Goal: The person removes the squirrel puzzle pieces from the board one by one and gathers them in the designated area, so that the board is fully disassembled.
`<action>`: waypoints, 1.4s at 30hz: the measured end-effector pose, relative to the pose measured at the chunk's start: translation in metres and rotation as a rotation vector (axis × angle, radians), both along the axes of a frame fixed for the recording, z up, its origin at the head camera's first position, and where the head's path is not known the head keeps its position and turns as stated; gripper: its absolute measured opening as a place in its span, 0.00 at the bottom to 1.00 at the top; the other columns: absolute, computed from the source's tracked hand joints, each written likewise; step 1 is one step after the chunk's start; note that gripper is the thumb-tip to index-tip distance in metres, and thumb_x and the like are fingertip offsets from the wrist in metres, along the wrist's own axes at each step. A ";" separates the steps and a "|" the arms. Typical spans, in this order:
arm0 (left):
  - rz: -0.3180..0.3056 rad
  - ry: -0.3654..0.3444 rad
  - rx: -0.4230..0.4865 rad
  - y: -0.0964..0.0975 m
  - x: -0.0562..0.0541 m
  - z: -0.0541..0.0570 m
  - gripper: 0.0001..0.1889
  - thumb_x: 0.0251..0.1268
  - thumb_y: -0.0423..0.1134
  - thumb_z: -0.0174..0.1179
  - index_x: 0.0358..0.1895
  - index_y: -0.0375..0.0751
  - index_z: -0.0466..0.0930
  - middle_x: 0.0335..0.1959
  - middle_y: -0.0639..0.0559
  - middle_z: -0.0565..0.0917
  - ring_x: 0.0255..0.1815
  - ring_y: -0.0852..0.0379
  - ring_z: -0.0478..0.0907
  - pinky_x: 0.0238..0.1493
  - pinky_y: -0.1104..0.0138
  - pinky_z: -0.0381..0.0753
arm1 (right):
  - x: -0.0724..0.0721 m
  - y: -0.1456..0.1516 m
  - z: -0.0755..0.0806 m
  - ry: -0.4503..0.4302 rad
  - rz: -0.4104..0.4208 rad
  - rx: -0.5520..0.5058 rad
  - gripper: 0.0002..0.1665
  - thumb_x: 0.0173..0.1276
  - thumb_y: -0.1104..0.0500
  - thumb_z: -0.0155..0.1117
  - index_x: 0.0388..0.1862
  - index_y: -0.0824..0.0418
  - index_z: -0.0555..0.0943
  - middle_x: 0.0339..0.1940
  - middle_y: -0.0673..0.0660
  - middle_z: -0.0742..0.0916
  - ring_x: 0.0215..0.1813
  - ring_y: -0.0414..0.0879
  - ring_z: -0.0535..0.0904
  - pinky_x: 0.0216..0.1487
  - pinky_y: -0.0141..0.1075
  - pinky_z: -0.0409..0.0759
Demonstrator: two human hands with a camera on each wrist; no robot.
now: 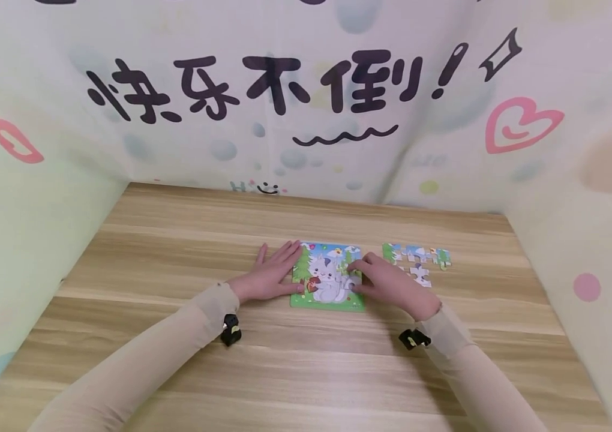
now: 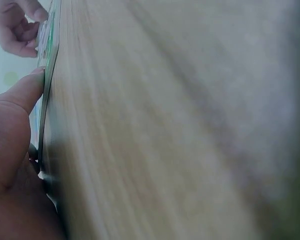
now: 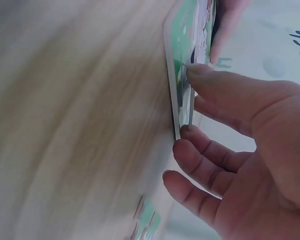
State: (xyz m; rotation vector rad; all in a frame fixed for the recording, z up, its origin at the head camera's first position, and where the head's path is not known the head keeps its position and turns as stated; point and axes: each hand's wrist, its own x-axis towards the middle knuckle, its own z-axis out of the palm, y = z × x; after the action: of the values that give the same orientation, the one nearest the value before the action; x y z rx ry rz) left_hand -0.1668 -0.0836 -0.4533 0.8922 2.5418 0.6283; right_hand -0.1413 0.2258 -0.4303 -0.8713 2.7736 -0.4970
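Note:
A square jigsaw puzzle [image 1: 323, 305] showing a grey-white cartoon squirrel with an acorn lies on the table. My left hand [image 1: 268, 279] rests along its left side with fingers stretched out; the thumb [image 2: 32, 90] touches the frame's edge in the left wrist view. Over the puzzle's right side, my right hand [image 1: 389, 284] pinches a thin puzzle piece [image 3: 191, 114] between thumb and fingers. That piece is tilted slightly off the board in the right wrist view, and its picture is mostly hidden by the fingers.
Several loose puzzle pieces [image 1: 419, 275] lie to the right of the puzzle, behind the right hand. The wood-grain table [image 1: 284, 372] meets a printed cloth backdrop [image 1: 263, 162] with black lettering at the back and both sides.

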 end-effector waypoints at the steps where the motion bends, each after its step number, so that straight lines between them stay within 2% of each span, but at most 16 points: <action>1: 0.004 -0.002 0.004 0.000 0.000 0.000 0.51 0.75 0.60 0.59 0.85 0.36 0.42 0.87 0.43 0.40 0.87 0.44 0.34 0.78 0.36 0.21 | 0.001 0.001 0.000 0.013 0.005 0.008 0.21 0.71 0.56 0.74 0.60 0.62 0.84 0.43 0.56 0.82 0.37 0.42 0.73 0.39 0.36 0.78; 8: -0.005 -0.005 -0.008 -0.001 0.001 0.000 0.50 0.75 0.60 0.58 0.85 0.36 0.42 0.87 0.43 0.40 0.87 0.43 0.34 0.78 0.35 0.21 | 0.014 0.011 0.001 0.067 0.008 0.038 0.22 0.68 0.60 0.75 0.58 0.67 0.84 0.47 0.59 0.84 0.39 0.43 0.77 0.39 0.36 0.82; 15: -0.016 -0.009 -0.018 0.001 0.001 -0.004 0.50 0.75 0.61 0.58 0.85 0.37 0.41 0.87 0.43 0.39 0.87 0.44 0.33 0.78 0.36 0.20 | 0.024 0.034 -0.004 0.092 0.003 -0.021 0.18 0.67 0.65 0.75 0.55 0.66 0.85 0.49 0.59 0.85 0.46 0.49 0.82 0.46 0.43 0.85; 23: -0.019 -0.005 -0.015 0.002 0.003 -0.003 0.50 0.76 0.61 0.57 0.85 0.36 0.41 0.87 0.42 0.39 0.87 0.43 0.34 0.78 0.36 0.21 | 0.032 0.068 -0.001 0.105 -0.019 -0.096 0.21 0.63 0.68 0.76 0.55 0.70 0.83 0.50 0.63 0.84 0.49 0.55 0.82 0.49 0.49 0.85; 29: -0.014 -0.006 -0.012 0.002 0.002 -0.003 0.50 0.76 0.61 0.57 0.85 0.37 0.41 0.87 0.43 0.39 0.87 0.44 0.34 0.78 0.36 0.21 | 0.038 0.092 0.006 0.122 -0.038 -0.134 0.20 0.62 0.70 0.76 0.54 0.71 0.83 0.49 0.63 0.83 0.48 0.56 0.82 0.47 0.49 0.85; 36: -0.016 0.005 -0.013 0.002 -0.001 -0.003 0.50 0.76 0.62 0.57 0.85 0.37 0.41 0.87 0.43 0.39 0.87 0.44 0.34 0.78 0.36 0.20 | 0.041 0.124 0.006 0.242 -0.040 -0.161 0.23 0.56 0.73 0.79 0.51 0.71 0.84 0.45 0.61 0.83 0.42 0.56 0.82 0.40 0.48 0.86; 42: -0.010 0.004 -0.016 -0.001 -0.002 -0.004 0.50 0.76 0.62 0.57 0.85 0.37 0.41 0.87 0.44 0.38 0.87 0.44 0.33 0.78 0.36 0.20 | 0.043 0.143 0.010 0.185 -0.121 -0.133 0.22 0.60 0.71 0.77 0.53 0.72 0.83 0.47 0.64 0.83 0.44 0.57 0.83 0.40 0.49 0.87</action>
State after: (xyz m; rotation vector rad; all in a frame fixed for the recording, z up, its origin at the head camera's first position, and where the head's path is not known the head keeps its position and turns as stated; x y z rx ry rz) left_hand -0.1689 -0.0847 -0.4576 0.9013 2.5409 0.6033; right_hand -0.0988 0.3691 -0.4201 -0.8189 3.0050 -0.6585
